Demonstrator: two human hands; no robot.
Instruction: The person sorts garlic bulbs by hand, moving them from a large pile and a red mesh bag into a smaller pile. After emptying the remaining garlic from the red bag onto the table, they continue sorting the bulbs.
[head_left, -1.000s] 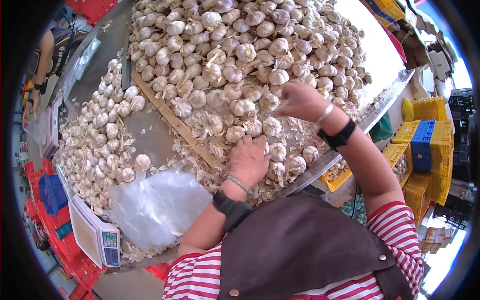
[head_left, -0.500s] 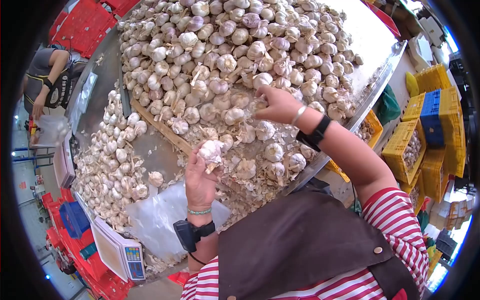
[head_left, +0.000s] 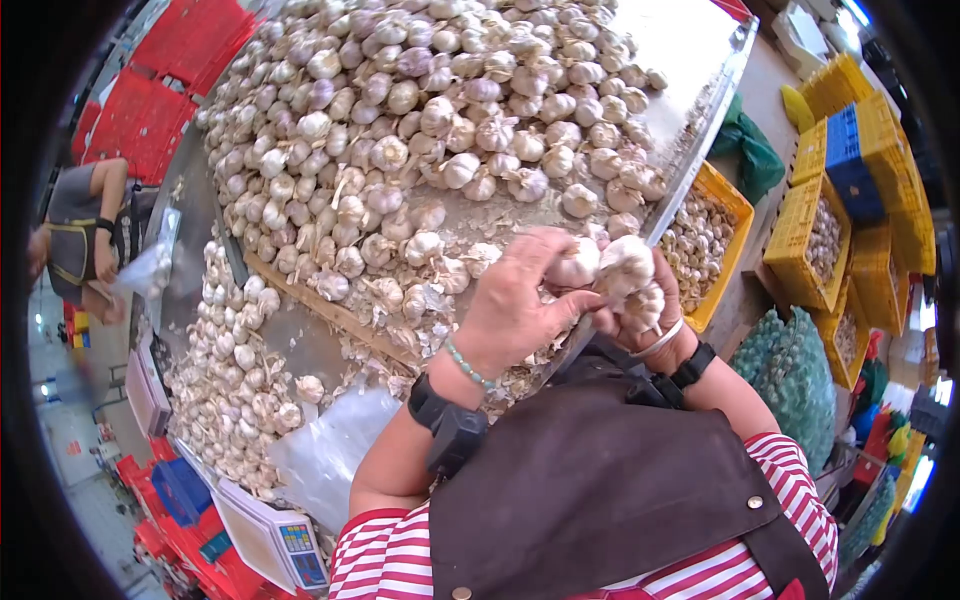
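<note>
My left hand, with a beaded bracelet at its wrist, is closed on a garlic bulb between fingers and thumb. Right beside it, my right hand cups other garlic bulbs, the stacked heads showing past its fingers. Both hands meet over the table's near right edge, their thumbs close together. Beyond them spreads a large heap of garlic, purplish and white with roots and dry skins. Loose peelings lie under and around my left wrist.
A wooden strip divides the heap from a smaller pile of whiter garlic. A plastic bag and a scale are at the near left. Yellow crates of garlic and a green mesh sack stand right. A co-worker stands left.
My left hand has moved right with its garlic bulb. The right hand has come back from the heap toward my body and now holds garlic bulbs. My view has shifted to the right.
</note>
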